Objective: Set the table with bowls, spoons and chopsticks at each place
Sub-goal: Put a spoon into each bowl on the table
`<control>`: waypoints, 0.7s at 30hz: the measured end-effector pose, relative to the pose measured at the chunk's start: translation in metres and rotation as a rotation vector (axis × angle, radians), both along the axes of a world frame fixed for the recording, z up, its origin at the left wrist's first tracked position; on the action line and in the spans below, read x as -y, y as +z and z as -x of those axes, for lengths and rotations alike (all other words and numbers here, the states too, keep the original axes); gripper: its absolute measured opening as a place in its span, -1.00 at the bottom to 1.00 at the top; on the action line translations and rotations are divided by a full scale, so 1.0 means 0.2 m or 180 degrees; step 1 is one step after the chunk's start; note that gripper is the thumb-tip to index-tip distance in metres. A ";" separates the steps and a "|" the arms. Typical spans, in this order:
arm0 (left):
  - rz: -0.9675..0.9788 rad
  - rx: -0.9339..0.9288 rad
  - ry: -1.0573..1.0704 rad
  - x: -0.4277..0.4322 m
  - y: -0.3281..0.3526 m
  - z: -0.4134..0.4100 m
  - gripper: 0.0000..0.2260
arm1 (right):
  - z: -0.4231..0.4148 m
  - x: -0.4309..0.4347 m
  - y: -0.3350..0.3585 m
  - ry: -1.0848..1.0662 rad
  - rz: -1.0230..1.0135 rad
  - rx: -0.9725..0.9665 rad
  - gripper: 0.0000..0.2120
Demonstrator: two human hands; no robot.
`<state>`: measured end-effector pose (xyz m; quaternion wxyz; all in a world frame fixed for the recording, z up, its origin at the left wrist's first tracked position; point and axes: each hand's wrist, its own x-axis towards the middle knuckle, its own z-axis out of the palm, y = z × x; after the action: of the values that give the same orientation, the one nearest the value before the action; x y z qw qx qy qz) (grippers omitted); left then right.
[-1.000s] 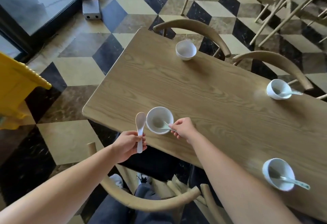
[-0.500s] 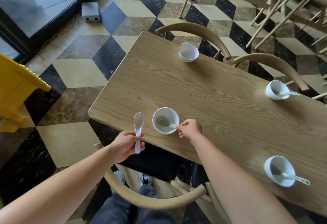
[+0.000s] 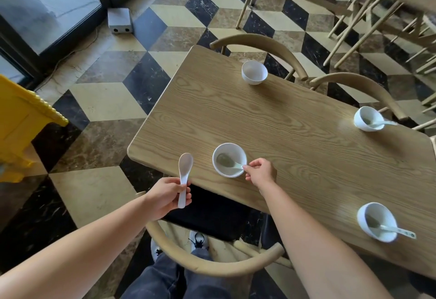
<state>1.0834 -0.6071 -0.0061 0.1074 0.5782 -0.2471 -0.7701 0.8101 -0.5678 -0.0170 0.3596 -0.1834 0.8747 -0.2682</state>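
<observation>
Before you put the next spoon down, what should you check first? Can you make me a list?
1. Spare spoon held in the left hand: ok.
2. Second spoon lying inside the near bowl: ok.
3. Right hand off the second spoon: not ok, it pinches the handle.
4. Far bowl empty, ready for the spare spoon: ok.
5. Chopsticks at any place: not ok, none visible.

Yellow crate (image 3: 21, 121) at left; grey box (image 3: 119, 20) by glass door (image 3: 47, 3).
</observation>
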 end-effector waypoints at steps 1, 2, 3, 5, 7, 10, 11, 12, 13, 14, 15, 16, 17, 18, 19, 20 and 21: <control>0.0005 0.0002 -0.0014 0.00 0.00 -0.01 -0.86 | 0.00 -0.01 0.00 0.0005 0.0045 -0.0077 -0.73; 0.0004 0.0001 -0.0022 0.00 0.00 -0.03 -0.86 | 0.00 -0.02 0.00 0.0035 0.0030 -0.0200 -0.68; 0.0000 -0.0001 -0.0034 0.01 0.00 -0.04 -0.86 | -0.01 -0.04 0.01 0.0039 -0.0009 -0.0347 -0.62; 0.0022 -0.0027 -0.0083 0.02 0.00 -0.05 -0.88 | -0.01 -0.08 0.04 -0.0109 -0.0042 -0.0654 -0.57; 0.0047 -0.0123 -0.0143 0.03 0.01 -0.03 -0.89 | -0.03 -0.14 0.08 -0.0343 -0.0038 -0.0973 -0.62; 0.0129 -0.0382 -0.0420 0.05 0.05 0.05 -0.87 | -0.08 -0.23 0.16 -0.0466 -0.0055 -0.0841 -0.79; 0.0157 -0.0478 -0.0501 0.04 0.07 0.09 -0.87 | -0.10 -0.25 0.19 -0.0428 0.0047 -0.0528 -0.83; 0.0189 -0.0578 -0.0560 0.04 0.09 0.12 -0.88 | -0.14 -0.27 0.21 -0.0369 0.0207 -0.0087 -0.84; 0.0237 -0.0678 -0.0602 0.04 0.11 0.15 -0.87 | -0.18 -0.28 0.25 -0.0288 0.0354 0.0421 -0.83; 0.0284 -0.0749 -0.0636 0.03 0.13 0.18 -0.87 | -0.22 -0.28 0.29 -0.0209 0.0458 0.0916 -0.82; 0.0319 -0.0782 -0.0672 0.03 0.15 0.20 -0.86 | -0.25 -0.28 0.32 -0.0139 0.0497 0.1337 -0.81; 0.0344 -0.0812 -0.0720 0.01 0.16 0.21 -0.85 | -0.28 -0.28 0.34 -0.0057 0.0498 0.1655 -0.80; 0.0349 -0.0876 -0.0779 0.00 0.17 0.22 -0.84 | -0.31 -0.28 0.36 0.0039 0.0491 0.1867 -0.79; 0.0356 -0.0963 -0.0874 -0.01 0.17 0.23 -0.84 | -0.33 -0.27 0.38 0.0133 0.0493 0.1981 -0.80; 0.0401 -0.1019 -0.1007 -0.02 0.17 0.24 -0.83 | -0.35 -0.26 0.39 0.0206 0.0505 0.2024 -0.82; 0.0481 -0.1017 -0.1146 -0.02 0.17 0.25 -0.82 | -0.36 -0.24 0.40 0.0242 0.0517 0.2026 -0.85; 0.0568 -0.0981 -0.1257 -0.01 0.17 0.26 -0.81 | -0.36 -0.23 0.41 0.0238 0.0535 0.2022 -0.89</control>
<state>1.0312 -0.6047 0.0283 0.0420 0.3829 -0.4028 -0.8303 0.8830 -0.5215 0.0647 0.6076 -0.1516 0.6863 -0.3698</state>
